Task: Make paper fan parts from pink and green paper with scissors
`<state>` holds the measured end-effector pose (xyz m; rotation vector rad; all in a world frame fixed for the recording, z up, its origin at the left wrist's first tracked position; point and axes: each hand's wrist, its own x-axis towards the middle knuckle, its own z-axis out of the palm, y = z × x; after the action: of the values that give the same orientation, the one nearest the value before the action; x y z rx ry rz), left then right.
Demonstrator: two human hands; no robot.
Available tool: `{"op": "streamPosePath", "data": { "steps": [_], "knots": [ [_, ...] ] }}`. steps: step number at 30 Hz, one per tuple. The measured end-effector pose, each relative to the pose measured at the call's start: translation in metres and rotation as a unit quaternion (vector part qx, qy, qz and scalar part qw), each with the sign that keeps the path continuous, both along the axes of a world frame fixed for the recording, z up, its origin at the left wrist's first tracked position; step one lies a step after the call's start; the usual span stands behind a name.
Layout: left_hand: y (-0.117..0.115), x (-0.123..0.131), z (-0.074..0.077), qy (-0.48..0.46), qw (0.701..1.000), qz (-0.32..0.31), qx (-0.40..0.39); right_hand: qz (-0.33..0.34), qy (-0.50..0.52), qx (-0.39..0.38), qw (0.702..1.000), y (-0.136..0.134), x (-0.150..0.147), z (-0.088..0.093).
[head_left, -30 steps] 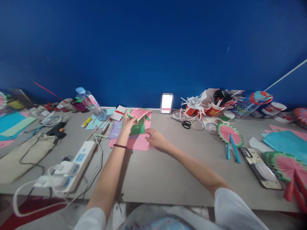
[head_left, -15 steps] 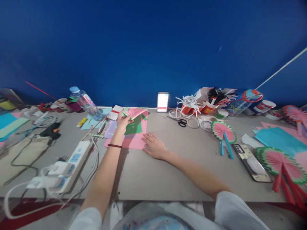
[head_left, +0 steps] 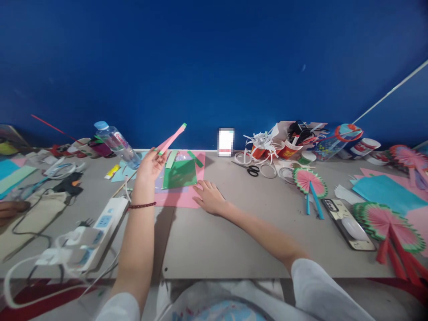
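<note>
My left hand (head_left: 149, 165) is raised above the table, closed on a folded pink paper strip with green ends (head_left: 171, 139) that points up and to the right. A dark bead bracelet circles that wrist. My right hand (head_left: 209, 197) lies flat with fingers spread on the edge of a pink sheet (head_left: 182, 198). On that sheet rests a green sheet (head_left: 180, 174) with loose green strips (head_left: 194, 158) behind it.
A water bottle (head_left: 117, 142), glue gun (head_left: 68, 183) and power strip (head_left: 100, 227) lie left. Scissors (head_left: 251, 169), tape rings and cups of scraps (head_left: 284, 149) stand at the back right. Finished pink-green paper fans (head_left: 309, 182) (head_left: 384, 220), a phone (head_left: 347, 225) and blue paper (head_left: 388, 191) lie right. Another person's hand (head_left: 11, 207) shows at far left.
My left hand lifted the pleated pink paper off the sheets and squeezed it into a narrow strip held in the air. My right hand stayed on the pink sheet.
</note>
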<state>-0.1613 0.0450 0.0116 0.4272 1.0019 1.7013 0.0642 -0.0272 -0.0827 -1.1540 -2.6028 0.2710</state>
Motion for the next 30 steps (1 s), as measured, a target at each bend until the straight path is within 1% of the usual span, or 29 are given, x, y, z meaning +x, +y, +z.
{"op": "streamPosePath", "data": {
  "steps": [3, 6, 10, 13, 15, 18, 20, 23, 24, 25, 27, 30],
  "knots": [
    [-0.003, -0.007, 0.005, 0.004, 1.000, 0.014, 0.016, -0.034, 0.003, 0.019, 0.999, 0.007, -0.009, -0.004],
    [-0.001, -0.009, 0.001, 0.029, 0.999, 0.017, 0.025, -0.040, 0.003, 0.018, 0.999, 0.013, -0.012, -0.007],
    [0.005, -0.004, -0.017, 0.120, 0.992, 0.021, 0.013, -0.040, -0.008, 0.008, 0.999, 0.021, -0.011, -0.006],
    [0.008, -0.002, -0.034, 0.198, 0.980, -0.003, -0.012, -0.060, -0.015, 0.010, 0.998, 0.026, -0.013, -0.002],
    [0.009, -0.002, -0.045, 0.243, 0.969, -0.030, -0.029, -0.068, -0.018, 0.010, 0.998, 0.028, -0.016, 0.000],
    [0.010, -0.005, -0.058, 0.326, 0.942, -0.077, -0.036, -0.064, -0.016, -0.001, 0.998, 0.033, -0.019, 0.004],
    [0.011, -0.008, -0.064, 0.411, 0.904, -0.112, -0.027, -0.061, -0.005, -0.012, 0.998, 0.039, -0.019, 0.005],
    [0.014, -0.009, -0.069, 0.530, 0.833, -0.158, -0.004, -0.054, 0.025, -0.037, 0.998, 0.053, -0.017, 0.006],
    [0.015, -0.008, -0.070, 0.554, 0.816, -0.165, 0.002, -0.049, 0.035, -0.048, 0.997, 0.058, -0.017, 0.007],
    [0.016, -0.008, -0.072, 0.568, 0.806, -0.167, 0.006, -0.045, 0.043, -0.058, 0.996, 0.063, -0.016, 0.007],
    [0.017, -0.006, -0.074, 0.579, 0.800, -0.160, 0.009, -0.042, 0.051, -0.079, 0.995, 0.071, -0.016, 0.010],
    [0.017, -0.007, -0.078, 0.558, 0.813, -0.165, -0.007, -0.052, 0.028, -0.108, 0.992, 0.077, -0.017, 0.015]
  ]
}}
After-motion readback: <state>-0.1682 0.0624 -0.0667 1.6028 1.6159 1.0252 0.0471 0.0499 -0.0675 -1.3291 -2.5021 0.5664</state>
